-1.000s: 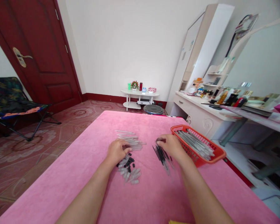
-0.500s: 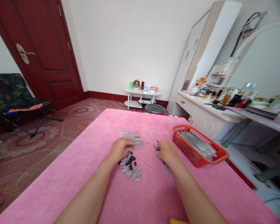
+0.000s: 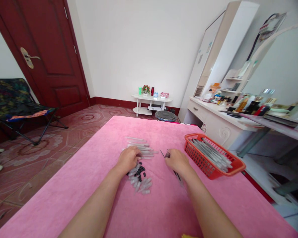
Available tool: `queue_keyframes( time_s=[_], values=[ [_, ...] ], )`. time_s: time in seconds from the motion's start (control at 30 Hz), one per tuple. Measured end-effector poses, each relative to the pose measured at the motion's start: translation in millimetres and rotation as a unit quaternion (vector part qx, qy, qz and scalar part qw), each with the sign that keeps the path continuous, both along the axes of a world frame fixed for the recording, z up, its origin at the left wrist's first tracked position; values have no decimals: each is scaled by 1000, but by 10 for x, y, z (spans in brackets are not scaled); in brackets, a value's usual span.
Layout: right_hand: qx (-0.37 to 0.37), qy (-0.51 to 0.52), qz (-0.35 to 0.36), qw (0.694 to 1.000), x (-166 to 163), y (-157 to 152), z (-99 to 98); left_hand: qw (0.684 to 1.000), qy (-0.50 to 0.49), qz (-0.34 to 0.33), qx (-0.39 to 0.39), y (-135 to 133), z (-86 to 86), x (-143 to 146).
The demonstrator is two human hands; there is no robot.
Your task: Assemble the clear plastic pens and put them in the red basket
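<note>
My left hand (image 3: 129,159) is curled with its fingertips together beside a small pile. Whatever lies between those fingers is hidden. Just in front of it several thin grey tubes (image 3: 145,150), like pen barrels, lie in a row. Under and beside its wrist side are short black plugs (image 3: 139,170) and clear, cap-like pieces (image 3: 146,185). To the right, my right hand (image 3: 176,161) is closed round thin dark sticks (image 3: 176,174) that look like pen refills. One tip points out past the thumb, and the other ends show below the palm.
A red plastic basket (image 3: 201,160) full of grey tubes (image 3: 213,155) stands right of my right hand. Pink cloth (image 3: 89,191) covers the table. A bit of yellow cloth (image 3: 188,236) shows at the near edge. A cluttered dresser (image 3: 208,114) stands at the right, a folding chair (image 3: 22,112) at the left.
The dark sticks in my right hand have shifted their angle, and one tip now points further left. My left hand has hardly moved. The whole view has shifted slightly.
</note>
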State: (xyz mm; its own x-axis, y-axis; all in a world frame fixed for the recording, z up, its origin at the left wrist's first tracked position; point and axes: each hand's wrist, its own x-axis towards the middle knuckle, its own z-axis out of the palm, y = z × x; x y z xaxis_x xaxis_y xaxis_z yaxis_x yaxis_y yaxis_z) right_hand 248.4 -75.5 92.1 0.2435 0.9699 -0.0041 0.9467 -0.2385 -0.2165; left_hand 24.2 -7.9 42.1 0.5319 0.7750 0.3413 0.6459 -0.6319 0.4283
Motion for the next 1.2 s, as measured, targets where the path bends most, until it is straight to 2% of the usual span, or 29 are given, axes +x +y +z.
queue_keyframes(
  time_s=[0.1, 0.17, 0.23, 0.3, 0.4, 0.47, 0.53, 0.57, 0.6, 0.63, 0.7, 0.77, 0.8, 0.87, 1.0, 1.2],
  values=[
    [54, 88, 32, 994, -19, 22, 38, 991, -123, 49, -8, 17, 11, 18],
    [87, 167, 65, 980, -52, 39, 34, 959, -271, 78, -38, 36, 42, 39],
    [110, 249, 104, 957, -101, 46, 15, 890, -439, 69, -106, 52, 80, 63],
    [116, 312, 135, 933, -157, 40, 1, 789, -579, 46, -202, 60, 104, 83],
    [107, 350, 155, 918, -236, 11, 11, 637, -704, 36, -313, 70, 86, 94],
    [99, 348, 161, 918, -273, -9, 26, 573, -742, 41, -344, 83, 46, 89],
    [93, 345, 167, 919, -293, -21, 36, 550, -755, 46, -354, 98, 7, 81],
    [92, 345, 169, 919, -297, -23, 38, 555, -751, 48, -354, 103, -6, 77],
    [94, 346, 170, 918, -296, -23, 40, 574, -739, 51, -348, 106, -11, 72],
    [99, 345, 169, 918, -291, -21, 43, 608, -718, 54, -334, 106, -10, 68],
    [118, 338, 164, 919, -270, -16, 57, 714, -645, 62, -265, 95, 13, 58],
    [140, 326, 153, 922, -237, -10, 83, 830, -533, 68, -151, 75, 49, 45],
    [151, 318, 146, 925, -218, -8, 98, 874, -472, 70, -91, 63, 66, 39],
    [172, 302, 136, 928, -181, -8, 127, 928, -366, 72, 3, 37, 89, 28],
    [199, 277, 134, 930, -128, -23, 170, 968, -230, 69, 76, -10, 98, 27],
    [181, 234, 128, 947, -87, -49, 234, 979, -159, 72, 101, -29, 108, 32]
  ],
)
